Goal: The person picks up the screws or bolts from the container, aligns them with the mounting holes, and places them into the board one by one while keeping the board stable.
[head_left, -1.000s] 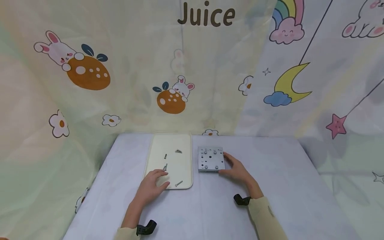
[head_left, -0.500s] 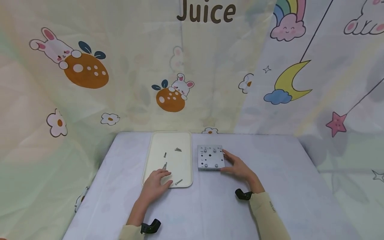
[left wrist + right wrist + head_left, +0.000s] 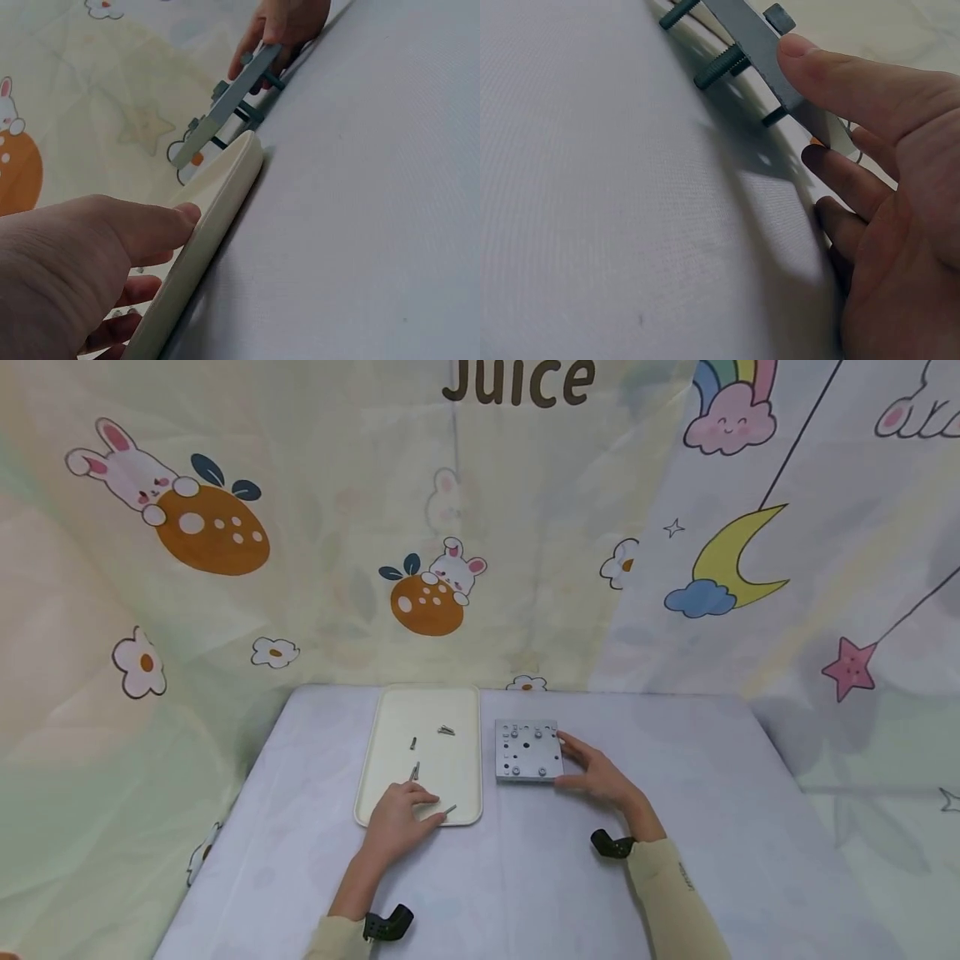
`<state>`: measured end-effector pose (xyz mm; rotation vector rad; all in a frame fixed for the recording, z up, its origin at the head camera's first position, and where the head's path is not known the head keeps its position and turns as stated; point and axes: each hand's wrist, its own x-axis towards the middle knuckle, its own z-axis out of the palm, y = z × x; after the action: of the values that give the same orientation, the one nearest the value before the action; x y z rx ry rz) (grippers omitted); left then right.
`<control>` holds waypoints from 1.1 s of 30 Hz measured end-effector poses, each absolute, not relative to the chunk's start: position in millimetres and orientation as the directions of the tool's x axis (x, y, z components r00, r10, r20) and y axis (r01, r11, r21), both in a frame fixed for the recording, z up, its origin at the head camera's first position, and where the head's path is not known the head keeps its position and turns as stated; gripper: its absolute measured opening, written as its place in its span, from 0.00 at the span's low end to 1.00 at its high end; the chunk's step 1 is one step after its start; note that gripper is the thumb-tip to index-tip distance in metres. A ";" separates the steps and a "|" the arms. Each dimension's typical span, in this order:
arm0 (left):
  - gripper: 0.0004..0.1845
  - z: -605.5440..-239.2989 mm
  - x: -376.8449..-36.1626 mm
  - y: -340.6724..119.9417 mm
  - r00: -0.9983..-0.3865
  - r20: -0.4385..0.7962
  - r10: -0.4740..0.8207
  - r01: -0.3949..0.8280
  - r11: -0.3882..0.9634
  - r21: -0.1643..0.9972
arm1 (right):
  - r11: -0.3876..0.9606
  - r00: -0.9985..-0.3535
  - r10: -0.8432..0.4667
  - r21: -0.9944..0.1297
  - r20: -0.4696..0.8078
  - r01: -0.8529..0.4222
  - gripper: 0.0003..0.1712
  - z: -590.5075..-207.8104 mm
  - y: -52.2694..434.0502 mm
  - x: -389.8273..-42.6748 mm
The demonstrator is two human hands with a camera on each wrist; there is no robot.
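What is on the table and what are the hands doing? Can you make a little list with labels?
left hand: rests on the near end of the cream tray, fingertips by a loose screw
right hand: holds the right edge of the metal plate
metal plate: grey, with holes, stands on screws
tray: other loose screws
table: pale cloth

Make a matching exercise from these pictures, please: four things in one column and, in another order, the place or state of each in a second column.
Things:
1. left hand
2. right hand
3. metal plate
4. tray

Places or states:
A. stands on screws on the table, right of the tray
B. cream, holds loose screws
C. holds the metal plate's right edge
D. rests on the tray's near end, fingers by a screw

Pairs: 1-D, 2-C, 3-A, 4-B
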<state>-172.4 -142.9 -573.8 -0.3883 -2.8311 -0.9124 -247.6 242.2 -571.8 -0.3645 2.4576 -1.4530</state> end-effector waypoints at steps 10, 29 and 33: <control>0.10 -570.7 -176.5 -140.2 -0.966 0.189 0.178 0.253 0.811 0.528 | 0.493 -0.938 -0.323 -0.868 -0.123 -0.056 0.57 -570.2 243.8 -245.7; 0.03 -571.1 -182.1 -140.0 -0.963 0.202 0.180 0.263 0.797 0.544 | 0.482 -0.937 -0.331 -0.873 -0.109 -0.069 0.56 -571.6 244.0 -242.6; 0.04 -571.5 -185.0 -139.5 -0.972 0.187 0.144 0.231 0.752 0.618 | 0.481 -0.935 -0.339 -0.874 -0.104 -0.077 0.55 -568.5 241.6 -242.2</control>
<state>-185.0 -139.5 -571.5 -0.3030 -2.8198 -1.0195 -242.2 241.6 -568.5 -0.3544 2.4670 -1.4356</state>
